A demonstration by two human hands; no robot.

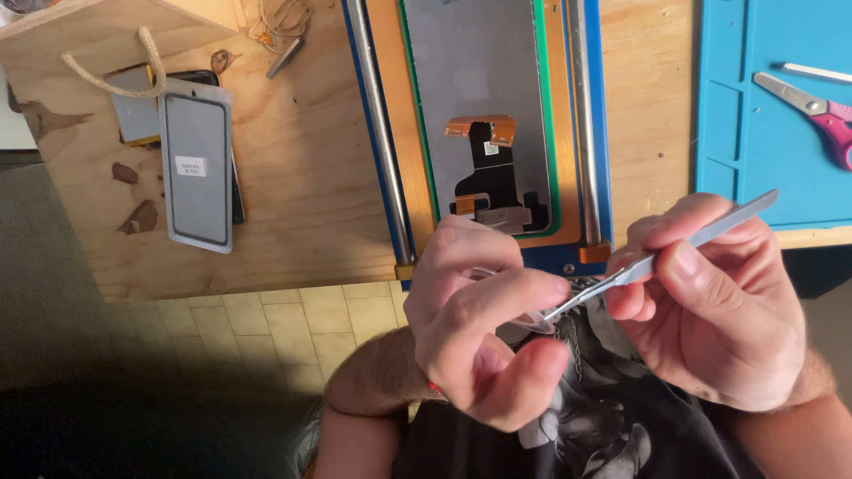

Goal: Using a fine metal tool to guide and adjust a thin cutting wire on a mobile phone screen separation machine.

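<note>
I'm holding a small clear film piece [524, 319] just below the phone screen panel [484, 106], off the desk edge, so light shows it. Left hand [479, 328] fingers are pinching it; right hand [710, 310] fingers are pressing steel tweezers [657, 257] onto its edge.

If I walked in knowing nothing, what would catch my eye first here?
Probably the two hands low in the middle: the right hand pinches slim metal tweezers, their tips meeting something small and clear at the left hand. Behind them a phone screen panel lies back-up in a blue-edged frame on the wooden bench, with pink-handled scissors on a blue mat at far right.
</note>
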